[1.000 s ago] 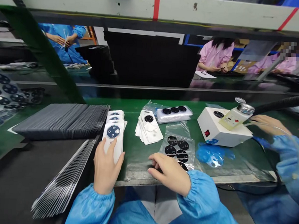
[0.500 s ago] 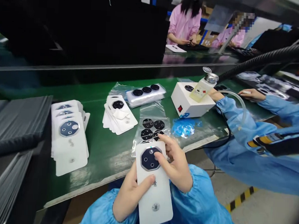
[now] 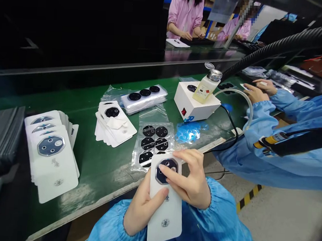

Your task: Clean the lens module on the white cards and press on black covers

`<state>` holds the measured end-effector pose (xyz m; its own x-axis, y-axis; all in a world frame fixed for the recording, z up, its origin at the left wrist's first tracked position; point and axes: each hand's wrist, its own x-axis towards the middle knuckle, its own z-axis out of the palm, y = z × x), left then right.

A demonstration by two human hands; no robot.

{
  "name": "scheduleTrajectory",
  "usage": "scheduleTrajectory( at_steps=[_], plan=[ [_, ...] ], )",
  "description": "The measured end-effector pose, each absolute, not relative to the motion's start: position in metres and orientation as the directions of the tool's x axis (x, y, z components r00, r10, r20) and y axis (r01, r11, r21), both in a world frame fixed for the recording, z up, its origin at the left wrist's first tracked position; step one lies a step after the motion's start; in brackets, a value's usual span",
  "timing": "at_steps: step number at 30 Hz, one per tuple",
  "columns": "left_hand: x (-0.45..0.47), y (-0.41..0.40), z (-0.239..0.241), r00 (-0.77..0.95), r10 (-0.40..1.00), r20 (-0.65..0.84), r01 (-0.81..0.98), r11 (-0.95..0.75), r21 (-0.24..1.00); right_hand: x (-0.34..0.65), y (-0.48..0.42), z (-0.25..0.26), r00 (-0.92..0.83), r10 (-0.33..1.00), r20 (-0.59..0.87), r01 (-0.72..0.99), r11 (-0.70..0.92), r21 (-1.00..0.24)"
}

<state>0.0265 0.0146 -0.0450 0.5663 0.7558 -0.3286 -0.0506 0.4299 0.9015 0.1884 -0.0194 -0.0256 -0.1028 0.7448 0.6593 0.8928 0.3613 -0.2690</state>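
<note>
A white phone back cover (image 3: 165, 210) with an octagonal black camera plate (image 3: 162, 176) is held upright at the bench's front edge. My left hand (image 3: 142, 209) grips it by its left side, thumb across the front. The fingers of my right hand (image 3: 195, 180) are stretched out and apart, with fingertips resting on the camera plate and near the cover's top edge. Just behind the cover lies a clear bag of black lens discs (image 3: 148, 143). Blue film scraps (image 3: 188, 132) are heaped to the right of the bag.
Stacked back covers stand at left (image 3: 50, 165) and in the middle (image 3: 117, 130), near film-wrapped discs (image 3: 145, 98). A pump bottle (image 3: 207, 87) sits on a white box (image 3: 196, 104). At right a co-worker's sleeve (image 3: 268, 140) reaches over the bench; people in pink work beyond.
My right thumb has left its place on the camera plate, and other right fingertips now reach across it. The view has shifted, so the bench things appear further left.
</note>
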Motion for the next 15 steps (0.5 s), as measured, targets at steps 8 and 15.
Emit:
scheduleTrajectory(
  at_steps=[8,15],
  plan=[
    [0.027,0.023,-0.044,0.735,0.652,-0.188,0.113,0.155,0.981,0.195,-0.015,-0.014,0.175,0.769,0.614,0.782,0.270,-0.562],
    [0.030,0.018,-0.043,0.723,0.664,-0.189,0.187,0.075,0.980,0.202,-0.025,-0.006,0.125,0.812,0.571,0.829,0.231,-0.510]
  ],
)
